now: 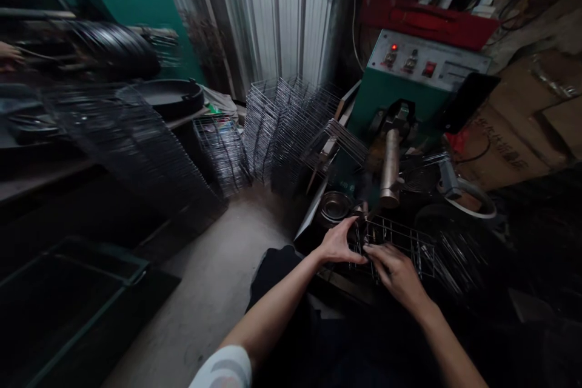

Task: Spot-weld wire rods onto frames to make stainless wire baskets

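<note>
A dark wire rack [400, 236] lies under the lower electrode of a green spot-welding machine [370, 94]. At the rack's left end is my left hand [339, 244], thumb and fingers curved around its wires. My right hand [400, 273] has its fingers bent and drawn together against the near wires; whatever they pinch is too small and dark to make out. Just above both hands, the machine's thick copper-coloured arm [390, 170] points down. A round metal dish [335, 206] sits left of the rack.
Stacks of wire racks [284, 127] stand by the corrugated metal wall [282, 18]. Loose wire rods [459, 257] lie at the right, below a cardboard box [522, 127]. Another person's hand [9, 56] shows at the far left, near a coil of black wire [113, 48].
</note>
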Motion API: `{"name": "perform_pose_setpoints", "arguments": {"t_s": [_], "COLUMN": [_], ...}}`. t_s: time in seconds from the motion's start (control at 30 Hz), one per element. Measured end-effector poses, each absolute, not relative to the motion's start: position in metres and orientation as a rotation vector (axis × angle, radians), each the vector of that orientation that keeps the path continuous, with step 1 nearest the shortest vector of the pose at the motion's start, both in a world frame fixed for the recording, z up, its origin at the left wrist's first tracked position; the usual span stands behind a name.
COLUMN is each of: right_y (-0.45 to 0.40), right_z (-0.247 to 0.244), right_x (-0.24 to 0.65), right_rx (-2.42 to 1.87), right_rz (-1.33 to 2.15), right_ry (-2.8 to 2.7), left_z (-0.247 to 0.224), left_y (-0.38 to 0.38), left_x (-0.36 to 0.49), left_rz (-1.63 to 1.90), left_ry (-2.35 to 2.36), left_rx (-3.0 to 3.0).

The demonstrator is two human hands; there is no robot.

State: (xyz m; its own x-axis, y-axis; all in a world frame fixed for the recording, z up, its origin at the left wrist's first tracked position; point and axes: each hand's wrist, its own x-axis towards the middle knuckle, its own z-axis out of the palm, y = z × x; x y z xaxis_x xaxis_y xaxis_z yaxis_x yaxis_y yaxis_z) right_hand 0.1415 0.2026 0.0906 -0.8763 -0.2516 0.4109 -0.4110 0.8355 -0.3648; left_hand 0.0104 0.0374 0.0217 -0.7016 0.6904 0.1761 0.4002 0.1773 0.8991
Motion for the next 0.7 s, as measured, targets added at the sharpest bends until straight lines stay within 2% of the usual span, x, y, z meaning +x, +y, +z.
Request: {"name": "perform_pose_setpoints", "arguments": {"t_s": [0.4, 0.7], "right_y": [0.196, 0.197], "right_z": [0.082, 0.077], "right_x": [0.143, 0.148], "right_rx": [0.445, 0.425], "right_rz": [0.651, 0.613], "right_ry": [-2.673, -2.608], "left_z": [0.003, 0.015], "left_y": [0.031, 0.031], "left_x": [0.022, 0.027], "left_rz": [1.571, 1.537], "left_ry": [2.193, 2.236], "left_rx": [1.103, 1.083]}}
